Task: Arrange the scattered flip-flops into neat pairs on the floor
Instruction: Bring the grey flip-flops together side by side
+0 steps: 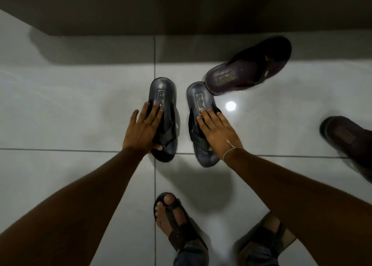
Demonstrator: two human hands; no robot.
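Two dark blue flip-flops lie side by side on the white tiled floor, heels pointing away from me. My left hand (144, 128) rests flat on the left blue flip-flop (163, 92), thumb hooked round its near edge. My right hand (216, 130) lies flat on the right blue flip-flop (198, 98), which is turned a little to the left. A dark brown flip-flop (249, 66) lies slanted at the upper right, its heel touching the right blue one. Another brown flip-flop (346, 139) lies at the right edge, partly cut off.
A dark wall base (181, 10) runs along the far side. My own feet in brown strapped sandals (177, 227) stand at the bottom centre. White floor tiles (70, 104) stretch out to the left.
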